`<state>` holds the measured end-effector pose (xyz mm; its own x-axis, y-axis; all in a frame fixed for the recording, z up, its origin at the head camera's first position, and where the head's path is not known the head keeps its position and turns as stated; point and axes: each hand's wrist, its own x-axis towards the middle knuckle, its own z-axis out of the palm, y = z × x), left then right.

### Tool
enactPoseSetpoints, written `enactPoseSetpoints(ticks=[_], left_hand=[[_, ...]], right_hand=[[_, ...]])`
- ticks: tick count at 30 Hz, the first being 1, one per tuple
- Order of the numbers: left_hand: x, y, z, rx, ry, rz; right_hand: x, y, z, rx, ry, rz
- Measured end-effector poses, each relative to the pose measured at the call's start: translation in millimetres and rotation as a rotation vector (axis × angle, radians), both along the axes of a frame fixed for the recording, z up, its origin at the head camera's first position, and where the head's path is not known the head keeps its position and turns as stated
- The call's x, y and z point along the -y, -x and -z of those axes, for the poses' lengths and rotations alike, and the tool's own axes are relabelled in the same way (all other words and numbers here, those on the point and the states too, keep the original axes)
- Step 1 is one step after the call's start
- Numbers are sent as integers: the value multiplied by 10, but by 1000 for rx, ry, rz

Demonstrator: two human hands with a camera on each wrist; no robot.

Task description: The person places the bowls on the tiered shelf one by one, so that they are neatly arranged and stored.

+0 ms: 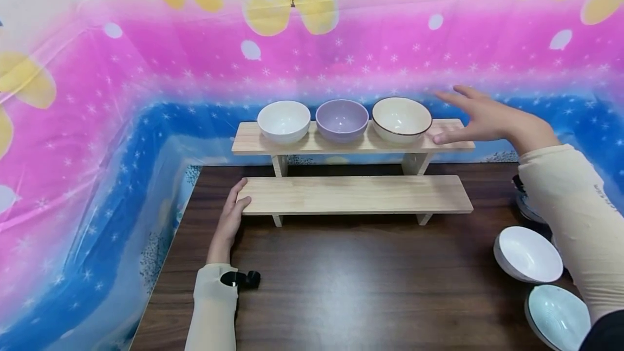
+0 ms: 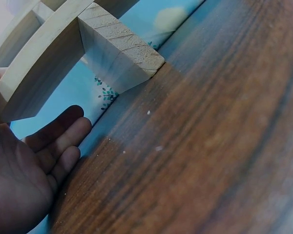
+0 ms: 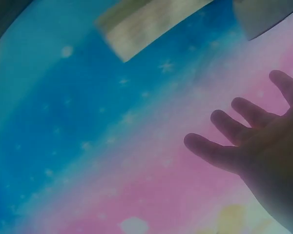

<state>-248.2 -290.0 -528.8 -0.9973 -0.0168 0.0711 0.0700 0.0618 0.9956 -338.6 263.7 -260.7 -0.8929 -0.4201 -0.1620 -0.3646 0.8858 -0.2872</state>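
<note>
A two-tier wooden rack (image 1: 356,195) stands on the table. My left hand (image 1: 231,215) holds the left end of its lower board between thumb and forefinger. In the left wrist view the other fingers (image 2: 63,139) of that hand extend below the board (image 2: 44,53). Along the upper board sit a white bowl (image 1: 284,122), a purple bowl (image 1: 342,120) and a cream bowl with a dark rim (image 1: 402,119). My right hand (image 1: 492,118), fingers spread and holding nothing, hovers over the upper board's right end, beside the cream bowl. The right wrist view shows its fingers (image 3: 212,151) apart.
On the right of the dark wood table (image 1: 341,280) are a white bowl (image 1: 528,254) and a pale blue bowl (image 1: 558,316). Another bowl (image 1: 528,210) is partly hidden behind the right sleeve. A patterned cloth (image 1: 365,42) hangs behind the rack.
</note>
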Motion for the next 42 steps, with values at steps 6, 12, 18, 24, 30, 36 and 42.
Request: enactPoseSetpoints(ticks=[6,12,18,24,30,36,42], left_hand=[[-1,-15,-11,4,10,0],[-5,-28,-12,4,7,0],[4,-20,-13,2,7,-10],[4,-12,-1,1,15,-8],[-4,-18,0,2,17,-3],[-7,-33,-34,-1,17,-10],[-3,-42,-42,1,19,-11]], right_hand=[[-245,-52,60,-7,-37,64],[-553,-94,193,-20,-78,131],[-831,-131,363,-15,-62,188],[-1101,-150,576,4,-56,226],[-1370,-185,752,35,-49,282],[-1603,-216,944,40,-55,338],[-1820,-254,1174,70,-39,406]])
